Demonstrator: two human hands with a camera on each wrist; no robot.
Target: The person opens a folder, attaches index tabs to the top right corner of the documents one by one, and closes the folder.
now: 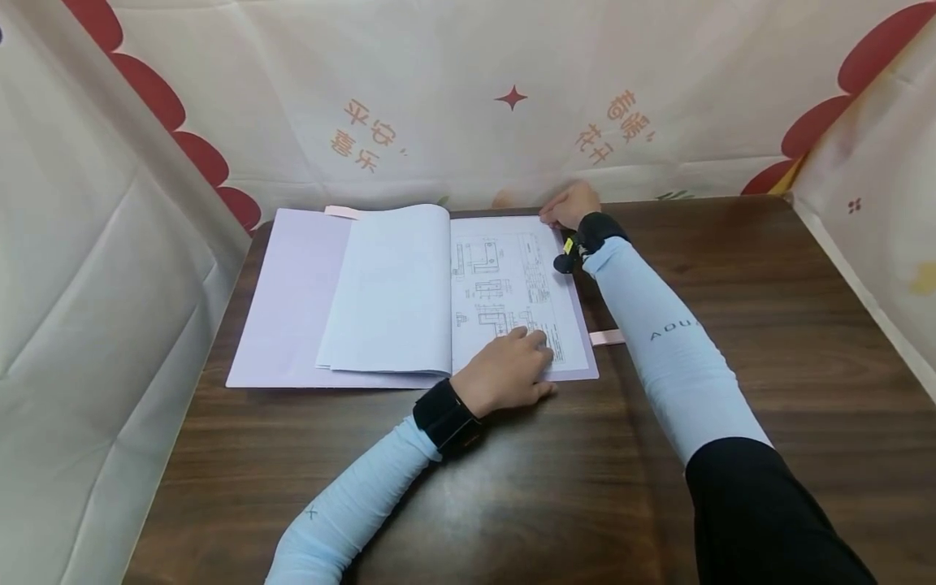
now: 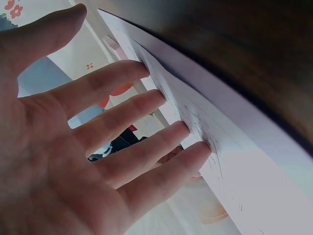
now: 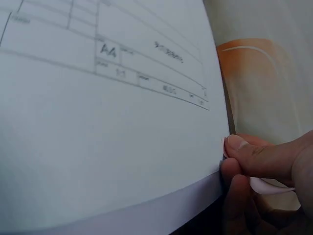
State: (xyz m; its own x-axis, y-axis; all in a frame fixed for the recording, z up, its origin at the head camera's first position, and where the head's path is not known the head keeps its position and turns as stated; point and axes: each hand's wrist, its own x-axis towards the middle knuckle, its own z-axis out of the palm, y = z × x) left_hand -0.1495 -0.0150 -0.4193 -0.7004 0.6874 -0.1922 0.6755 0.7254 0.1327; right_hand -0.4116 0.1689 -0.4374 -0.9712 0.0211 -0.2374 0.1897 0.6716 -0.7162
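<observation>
A lilac folder [image 1: 292,292] lies open on the table, with white pages [image 1: 398,292] turned over to its left side. On the right side is a sheet of paper [image 1: 512,244] printed with line drawings. My left hand [image 1: 508,370] rests its spread fingertips on this sheet's near part; the left wrist view shows those fingers [image 2: 122,115] fairly straight, thumb apart. At the far right corner my right hand [image 1: 574,205] pinches the sheet's corner between thumb and fingers [image 3: 259,154]. A pale pink strip [image 3: 268,187] shows beneath that hand.
The dark wooden table [image 1: 731,284] extends on both sides of the folder. A pink strap [image 1: 607,337] sticks out from the folder's right edge. Behind the table hangs a cream curtain [image 1: 453,97] with red scallops, and more cloth hangs at both sides.
</observation>
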